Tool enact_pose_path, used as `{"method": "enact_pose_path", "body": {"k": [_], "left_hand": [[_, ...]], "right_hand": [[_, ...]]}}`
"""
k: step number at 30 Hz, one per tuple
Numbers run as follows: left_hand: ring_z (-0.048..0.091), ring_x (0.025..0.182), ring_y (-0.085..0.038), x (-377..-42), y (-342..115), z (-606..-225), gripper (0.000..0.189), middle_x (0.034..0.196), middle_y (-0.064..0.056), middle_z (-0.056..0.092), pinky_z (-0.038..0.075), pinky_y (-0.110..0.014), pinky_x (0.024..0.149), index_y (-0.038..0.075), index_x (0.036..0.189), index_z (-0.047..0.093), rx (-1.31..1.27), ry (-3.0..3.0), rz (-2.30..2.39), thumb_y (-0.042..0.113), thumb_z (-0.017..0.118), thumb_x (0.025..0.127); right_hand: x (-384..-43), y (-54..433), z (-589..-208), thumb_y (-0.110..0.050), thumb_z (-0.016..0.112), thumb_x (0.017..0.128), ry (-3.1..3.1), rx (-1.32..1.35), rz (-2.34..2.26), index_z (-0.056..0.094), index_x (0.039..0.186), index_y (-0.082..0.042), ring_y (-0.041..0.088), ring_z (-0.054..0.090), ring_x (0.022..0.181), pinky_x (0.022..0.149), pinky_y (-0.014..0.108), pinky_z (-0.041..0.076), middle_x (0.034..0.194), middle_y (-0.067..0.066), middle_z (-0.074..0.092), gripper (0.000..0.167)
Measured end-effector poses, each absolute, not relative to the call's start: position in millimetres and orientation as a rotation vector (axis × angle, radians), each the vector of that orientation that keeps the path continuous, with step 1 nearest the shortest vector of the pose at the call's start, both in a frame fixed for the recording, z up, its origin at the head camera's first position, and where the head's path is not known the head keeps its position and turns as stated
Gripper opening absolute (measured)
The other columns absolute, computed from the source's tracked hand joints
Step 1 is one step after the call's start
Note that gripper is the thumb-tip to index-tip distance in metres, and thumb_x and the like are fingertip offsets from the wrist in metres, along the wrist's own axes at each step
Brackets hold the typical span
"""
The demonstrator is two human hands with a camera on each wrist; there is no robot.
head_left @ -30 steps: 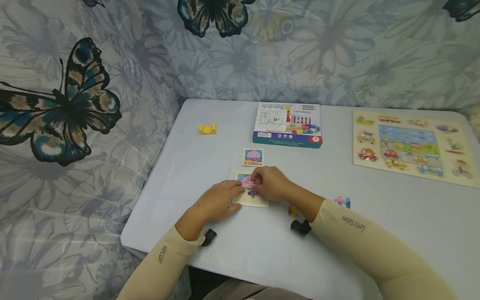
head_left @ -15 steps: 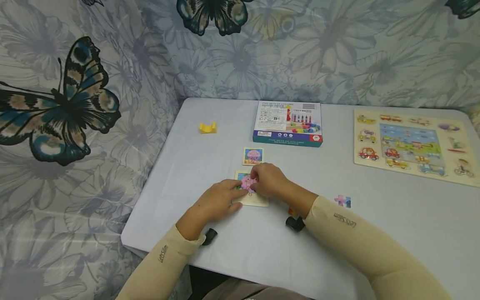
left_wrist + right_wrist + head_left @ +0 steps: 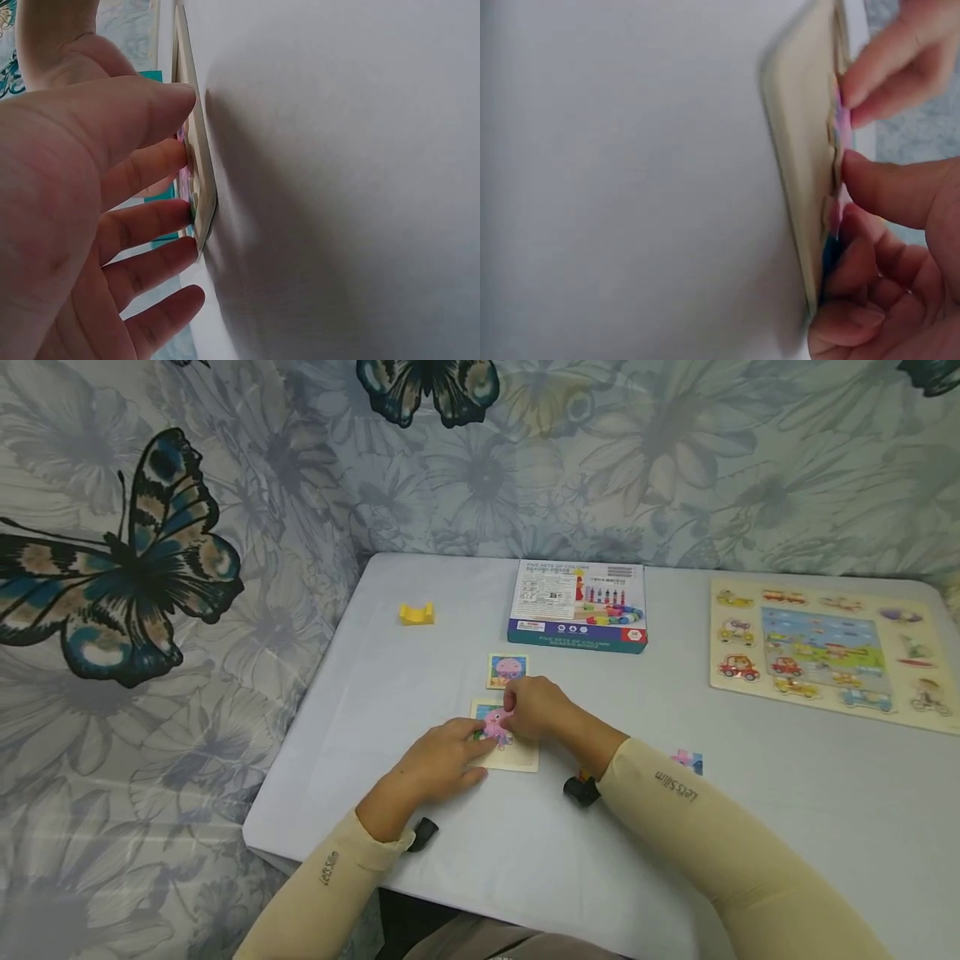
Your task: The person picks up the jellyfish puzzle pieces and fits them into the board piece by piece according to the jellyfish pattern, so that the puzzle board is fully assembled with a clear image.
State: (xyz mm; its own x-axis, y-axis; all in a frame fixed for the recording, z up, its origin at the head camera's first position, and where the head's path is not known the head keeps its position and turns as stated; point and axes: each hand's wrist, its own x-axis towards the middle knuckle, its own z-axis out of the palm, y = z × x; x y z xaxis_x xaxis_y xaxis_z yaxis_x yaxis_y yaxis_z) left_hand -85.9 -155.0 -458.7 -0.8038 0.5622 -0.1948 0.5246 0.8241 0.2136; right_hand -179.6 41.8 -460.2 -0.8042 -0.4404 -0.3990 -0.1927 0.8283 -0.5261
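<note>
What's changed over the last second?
The right hand shifted slightly away from the person; the left hand reaches a finger further across the pale square wooden puzzle board. Any grip change is unclear. The purple-and-green rectangular cardboard box and yellow curved block stayed put.

On one bench [image 3: 375, 710] lie one sea-creature jigsaw tray [image 3: 517, 762], one small picture card [image 3: 507, 670], one toy box [image 3: 576, 608] by the far edge, one yellow curved block [image 3: 417, 617] toward the far left corner and one vehicle puzzle board [image 3: 825, 647] toward the far right corner. At least one loose jigsaw piece [image 3: 690, 762] shows; those in the tray are too covered to count. Also in view: one left grip [image 3: 442, 760], one right grip [image 3: 543, 706], two cream sleeves [image 3: 720, 852], two black wrist devices [image 3: 581, 791] and at least three printed butterflies [image 3: 142, 564].
</note>
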Motion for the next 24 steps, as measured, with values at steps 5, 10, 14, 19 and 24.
{"method": "enact_pose_path", "body": {"k": [5,10,14,19,24], "left_hand": [[0.047,0.141,-0.025,-86,-152,-460,0.051,0.151,-0.010,0.051,0.042,-0.041,0.115,0.019,0.146,0.059,0.861,2.765,0.200,0.036,0.068,0.099],[0.048,0.140,-0.025,-87,-150,-458,0.049,0.150,-0.009,0.052,0.043,-0.042,0.114,0.019,0.144,0.062,0.843,2.784,0.181,0.037,0.068,0.098],[0.048,0.141,-0.025,-86,-149,-458,0.048,0.152,-0.008,0.052,0.044,-0.044,0.112,0.020,0.143,0.062,0.807,2.785,0.169,0.038,0.068,0.098],[0.047,0.142,-0.026,-86,-148,-457,0.050,0.155,-0.007,0.049,0.042,-0.044,0.114,0.022,0.146,0.059,0.782,2.770,0.162,0.038,0.067,0.099],[0.047,0.141,-0.025,-86,-151,-456,0.048,0.154,-0.006,0.050,0.041,-0.044,0.114,0.023,0.145,0.060,0.764,2.757,0.165,0.035,0.066,0.099]], "right_hand": [[-187,41,-456,-0.027,0.080,0.088,2.447,-0.440,-0.616,0.065,0.089,-0.014,0.023,0.060,0.085,0.068,0.031,0.048,0.090,0.006,0.065,0.020],[-188,41,-458,-0.029,0.081,0.088,2.461,-0.447,-0.620,0.063,0.090,-0.013,0.023,0.060,0.085,0.067,0.030,0.048,0.088,0.006,0.064,0.024],[-180,55,-462,-0.030,0.079,0.090,2.508,-0.522,-0.703,0.064,0.094,-0.013,0.020,0.057,0.081,0.069,0.030,0.045,0.083,0.004,0.061,0.023],[-164,102,-456,-0.028,0.076,0.091,2.565,-0.519,-0.762,0.068,0.106,-0.012,0.022,0.057,0.082,0.074,0.036,0.050,0.088,0.005,0.064,0.024],[-145,172,-448,-0.030,0.078,0.089,2.600,-0.425,-0.599,0.069,0.119,-0.010,0.031,0.060,0.103,0.091,0.052,0.053,0.112,0.013,0.067,0.037]]}}
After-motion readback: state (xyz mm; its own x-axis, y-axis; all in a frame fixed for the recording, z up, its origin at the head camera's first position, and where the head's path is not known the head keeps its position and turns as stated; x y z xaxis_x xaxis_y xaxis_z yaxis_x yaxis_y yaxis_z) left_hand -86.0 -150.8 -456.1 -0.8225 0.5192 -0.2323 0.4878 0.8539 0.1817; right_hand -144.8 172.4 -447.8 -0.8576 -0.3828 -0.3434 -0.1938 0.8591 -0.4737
